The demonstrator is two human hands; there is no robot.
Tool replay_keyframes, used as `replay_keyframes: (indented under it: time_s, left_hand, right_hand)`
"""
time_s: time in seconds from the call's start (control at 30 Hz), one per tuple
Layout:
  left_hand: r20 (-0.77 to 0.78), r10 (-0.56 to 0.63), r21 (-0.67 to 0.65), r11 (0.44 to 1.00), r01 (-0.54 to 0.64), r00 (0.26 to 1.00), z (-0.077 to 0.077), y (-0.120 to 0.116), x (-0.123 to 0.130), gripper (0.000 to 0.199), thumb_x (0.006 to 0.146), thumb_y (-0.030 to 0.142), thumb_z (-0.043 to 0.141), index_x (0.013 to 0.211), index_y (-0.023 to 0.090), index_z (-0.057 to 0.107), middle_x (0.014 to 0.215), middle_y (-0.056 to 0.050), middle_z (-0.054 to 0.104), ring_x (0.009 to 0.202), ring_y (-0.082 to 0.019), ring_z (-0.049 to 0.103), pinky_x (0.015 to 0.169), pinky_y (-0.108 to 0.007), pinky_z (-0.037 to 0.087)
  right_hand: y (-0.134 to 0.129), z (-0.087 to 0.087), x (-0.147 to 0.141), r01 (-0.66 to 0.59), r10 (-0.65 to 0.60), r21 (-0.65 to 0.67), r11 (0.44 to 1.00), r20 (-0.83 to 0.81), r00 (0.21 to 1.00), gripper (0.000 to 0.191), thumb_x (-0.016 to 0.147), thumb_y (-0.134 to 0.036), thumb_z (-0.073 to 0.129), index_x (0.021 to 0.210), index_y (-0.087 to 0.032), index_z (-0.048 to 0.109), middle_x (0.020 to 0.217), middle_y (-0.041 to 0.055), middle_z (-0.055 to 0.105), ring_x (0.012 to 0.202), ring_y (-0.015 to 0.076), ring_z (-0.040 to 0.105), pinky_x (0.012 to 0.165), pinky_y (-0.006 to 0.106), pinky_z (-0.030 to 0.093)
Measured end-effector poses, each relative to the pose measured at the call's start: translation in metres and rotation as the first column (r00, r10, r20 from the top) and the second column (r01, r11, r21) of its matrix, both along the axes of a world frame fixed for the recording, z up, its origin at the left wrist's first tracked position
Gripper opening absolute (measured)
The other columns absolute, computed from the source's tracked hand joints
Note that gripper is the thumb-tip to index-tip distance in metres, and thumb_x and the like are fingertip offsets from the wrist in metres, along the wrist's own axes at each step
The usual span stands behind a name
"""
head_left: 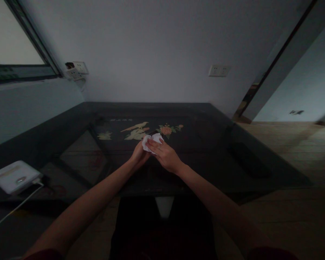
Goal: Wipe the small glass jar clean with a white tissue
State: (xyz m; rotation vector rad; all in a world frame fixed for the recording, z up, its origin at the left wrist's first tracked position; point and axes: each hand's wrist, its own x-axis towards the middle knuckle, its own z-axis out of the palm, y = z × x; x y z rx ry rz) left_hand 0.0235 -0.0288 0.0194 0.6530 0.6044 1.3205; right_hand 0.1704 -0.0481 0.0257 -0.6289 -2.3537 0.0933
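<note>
A crumpled white tissue or cloth (pixel 147 144) is held between my two hands above the middle of a dark glossy table (pixel 200 144). My left hand (pixel 139 155) is closed around its left and lower side; something small and dark shows at the top, too dim to make out. My right hand (pixel 166 154) presses on the white piece from the right, its fingers together over it and a ring on one finger. Behind the hands, the tabletop bears a picture of birds (pixel 137 133) and a pink flower (pixel 165 130).
A white box-shaped device (pixel 16 176) with a white cable (pixel 16 209) sits at the table's left. Toward the right lies a long dark object (pixel 249 160). Wall sockets (pixel 219 70) are behind the table, and a plug adapter (pixel 74 74) is at the back left.
</note>
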Motion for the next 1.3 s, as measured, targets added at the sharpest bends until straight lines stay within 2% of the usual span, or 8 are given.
replay_keyframes:
  time_s: [0.1, 0.2, 0.3, 0.4, 0.67, 0.9, 1.13, 1.3]
  left_hand:
    - [-0.008, 0.015, -0.014, 1.0, -0.015, 1.0, -0.001, 0.005, -0.002, 0.029, 0.095, 0.025, 0.042, 0.084, 0.012, 0.066, 0.078, -0.005, 0.071, 0.071, -0.014, 0.065, 0.073, -0.024, 0.052]
    - [-0.019, 0.016, -0.028, 0.999, -0.017, 1.0, 0.0, 0.008, -0.004, 0.031, 0.097, 0.031, 0.039, 0.099, 0.013, 0.064, 0.085, -0.007, 0.072, 0.075, -0.018, 0.068, 0.074, -0.033, 0.055]
    - [-0.007, 0.025, -0.031, 0.999, -0.025, 1.0, 0.001, 0.011, -0.01, 0.033, 0.097, 0.033, 0.035, 0.113, 0.016, 0.059, 0.095, -0.008, 0.072, 0.085, -0.022, 0.069, 0.08, -0.041, 0.054]
    - [0.01, 0.049, -0.037, 0.998, -0.049, 0.999, 0.002, 0.012, -0.016, 0.036, 0.097, 0.034, 0.035, 0.122, 0.019, 0.054, 0.1, -0.008, 0.072, 0.089, -0.023, 0.069, 0.083, -0.044, 0.053]
    - [0.058, 0.044, 0.03, 0.998, -0.046, 0.997, 0.008, 0.011, -0.022, 0.041, 0.095, 0.039, 0.036, 0.126, 0.019, 0.053, 0.108, -0.01, 0.069, 0.097, -0.025, 0.066, 0.09, -0.049, 0.049]
    - [0.065, -0.09, 0.039, 0.995, 0.088, 0.994, 0.014, 0.003, -0.015, 0.036, 0.096, 0.033, 0.039, 0.118, 0.014, 0.058, 0.104, -0.011, 0.071, 0.1, -0.026, 0.065, 0.096, -0.052, 0.046]
    - [0.014, -0.004, 0.055, 0.998, 0.003, 1.0, 0.012, 0.001, -0.01, 0.028, 0.094, 0.03, 0.045, 0.112, 0.014, 0.06, 0.106, -0.01, 0.07, 0.098, -0.025, 0.066, 0.09, -0.046, 0.051]
    - [-0.004, 0.035, 0.041, 0.999, -0.035, 0.999, 0.014, 0.001, -0.01, 0.026, 0.09, 0.031, 0.052, 0.11, 0.017, 0.062, 0.105, -0.008, 0.07, 0.097, -0.021, 0.066, 0.092, -0.041, 0.049]
  right_hand:
    - [0.001, -0.002, 0.008, -0.093, 0.076, -0.119, 0.988, -0.14, 0.987, 0.039, 0.096, -0.023, 0.04, 0.133, -0.023, 0.052, 0.137, 0.007, 0.055, 0.129, 0.0201, 0.048, 0.115, 0.044, 0.026]
    - [0.003, 0.001, 0.02, -0.084, -0.052, -0.306, 0.948, -0.413, 0.909, 0.034, 0.095, -0.035, 0.043, 0.12, -0.023, 0.062, 0.119, 0.0066, 0.067, 0.111, 0.0231, 0.062, 0.101, 0.042, 0.043]
    - [0.012, 0.005, 0.033, -0.025, -0.361, -0.494, 0.869, -0.669, 0.65, 0.035, 0.091, -0.044, 0.046, 0.108, -0.02, 0.065, 0.103, 0.007, 0.071, 0.096, 0.0235, 0.065, 0.086, 0.038, 0.049]
    - [0.027, 0.004, 0.04, -0.122, -0.6, -0.718, 0.685, -0.652, 0.464, 0.033, 0.083, -0.041, 0.051, 0.106, -0.02, 0.061, 0.103, 0.0053, 0.069, 0.094, 0.0205, 0.063, 0.078, 0.031, 0.051]
    - [0.031, -0.015, 0.027, -0.173, -0.595, -0.9, 0.4, -0.399, 0.698, 0.029, 0.064, -0.017, 0.06, 0.093, -0.019, 0.062, 0.071, -0.0009, 0.063, 0.057, 0.013, 0.059, 0.049, 0.023, 0.045]
    - [0.026, -0.017, 0.022, -0.052, -0.502, -0.862, 0.504, -0.341, 0.794, 0.036, 0.068, -0.017, 0.063, 0.103, -0.017, 0.059, 0.061, -0.0052, 0.057, 0.054, 0.0112, 0.055, 0.053, 0.022, 0.044]
    - [0.03, -0.022, 0.03, 0.181, -0.544, -0.722, 0.668, -0.307, 0.781, 0.036, 0.063, -0.014, 0.068, 0.097, -0.023, 0.063, 0.068, -0.0042, 0.055, 0.067, 0.0168, 0.055, 0.075, 0.036, 0.047]
    - [0.03, -0.017, 0.035, 0.199, -0.538, -0.639, 0.743, -0.393, 0.745, 0.035, 0.067, -0.023, 0.07, 0.101, -0.023, 0.063, 0.103, 0.007, 0.06, 0.103, 0.0265, 0.053, 0.094, 0.046, 0.041]
